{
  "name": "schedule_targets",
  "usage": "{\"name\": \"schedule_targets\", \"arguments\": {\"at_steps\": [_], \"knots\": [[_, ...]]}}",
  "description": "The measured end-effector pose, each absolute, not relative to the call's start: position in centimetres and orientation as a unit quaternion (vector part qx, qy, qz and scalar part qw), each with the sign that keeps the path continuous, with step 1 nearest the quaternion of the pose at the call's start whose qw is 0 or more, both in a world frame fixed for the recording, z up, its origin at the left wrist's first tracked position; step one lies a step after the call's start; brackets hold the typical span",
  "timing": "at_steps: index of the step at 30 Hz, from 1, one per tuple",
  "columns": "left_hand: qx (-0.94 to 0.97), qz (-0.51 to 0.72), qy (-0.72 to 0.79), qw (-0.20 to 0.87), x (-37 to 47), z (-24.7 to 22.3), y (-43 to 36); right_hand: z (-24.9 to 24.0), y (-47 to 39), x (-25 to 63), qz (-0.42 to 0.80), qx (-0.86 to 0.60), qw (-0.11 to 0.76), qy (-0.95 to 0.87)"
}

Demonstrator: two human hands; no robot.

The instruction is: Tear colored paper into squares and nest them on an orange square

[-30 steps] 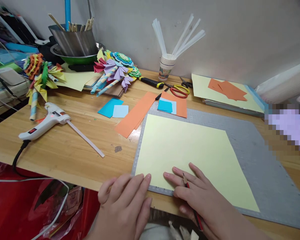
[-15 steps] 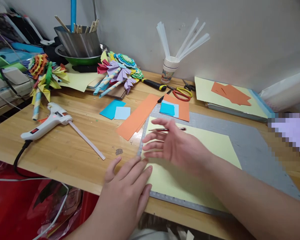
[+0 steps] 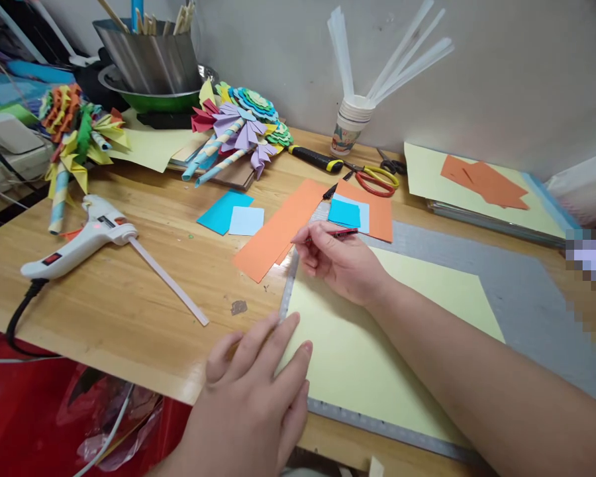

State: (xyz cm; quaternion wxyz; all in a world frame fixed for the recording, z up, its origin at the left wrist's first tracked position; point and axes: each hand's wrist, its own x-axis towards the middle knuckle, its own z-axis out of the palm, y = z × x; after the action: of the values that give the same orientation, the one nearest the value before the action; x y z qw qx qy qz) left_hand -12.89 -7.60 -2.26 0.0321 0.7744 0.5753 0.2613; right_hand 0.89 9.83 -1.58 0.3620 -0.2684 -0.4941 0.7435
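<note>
A pencil (image 3: 345, 232) with a dark red body is pinched in my right hand (image 3: 340, 258), above the upper left corner of a pale yellow sheet of paper (image 3: 377, 344). My left hand (image 3: 258, 384) lies with fingers spread over the sheet's lower left edge, fingertips at the paper. Under the sheet is a grey cutting mat (image 3: 516, 285). Orange paper strips (image 3: 278, 228) lie just left of the right hand. Beyond it, small blue paper squares (image 3: 344, 213) rest on an orange sheet (image 3: 380, 222).
A white glue gun (image 3: 79, 242) with a glue stick lies at left. Folded paper flowers (image 3: 243, 126), a utility knife (image 3: 315, 159), scissors (image 3: 377, 180) and a paper cup stack (image 3: 350, 129) holding glue sticks stand behind. A paper pile (image 3: 496, 218) is at the back right.
My right hand, open over the sheet before, has closed on the pencil that lay on the paper. The camera view has shifted slightly; my left hand stays at the sheet's edge.
</note>
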Motion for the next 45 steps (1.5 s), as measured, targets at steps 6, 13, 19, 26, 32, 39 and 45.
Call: {"name": "schedule_targets", "arguments": {"at_steps": [6, 13, 19, 26, 32, 39, 45], "knots": [[0.776, 0.237, 0.583, 0.035, -12.8, -1.8, -7.3, -1.1, 8.3, 0.8, 0.611, -0.318, 0.311, -0.654], [0.782, 0.226, 0.58, 0.032, -12.7, -1.6, -7.4, -1.7, 7.2, 0.1, 0.484, -0.335, 0.347, -0.73], [0.787, 0.221, 0.575, 0.035, -13.0, -1.7, -7.5, -1.8, 7.2, 0.2, 0.452, -0.315, 0.351, -0.757], [0.793, 0.206, 0.572, 0.042, -12.9, -1.7, -7.5, -2.1, 7.1, 0.1, 0.455, -0.308, 0.338, -0.764], [0.793, 0.21, 0.571, 0.039, -12.9, -1.7, -7.5, -2.0, 7.1, 0.1, 0.446, -0.316, 0.335, -0.767], [0.796, 0.203, 0.569, 0.039, -12.9, -1.6, -7.4, -1.9, 7.1, 0.1, 0.446, -0.318, 0.343, -0.763], [0.793, 0.202, 0.573, 0.043, -12.9, -1.7, -7.5, -1.9, 7.1, 0.0, 0.45, -0.317, 0.344, -0.76]]}}
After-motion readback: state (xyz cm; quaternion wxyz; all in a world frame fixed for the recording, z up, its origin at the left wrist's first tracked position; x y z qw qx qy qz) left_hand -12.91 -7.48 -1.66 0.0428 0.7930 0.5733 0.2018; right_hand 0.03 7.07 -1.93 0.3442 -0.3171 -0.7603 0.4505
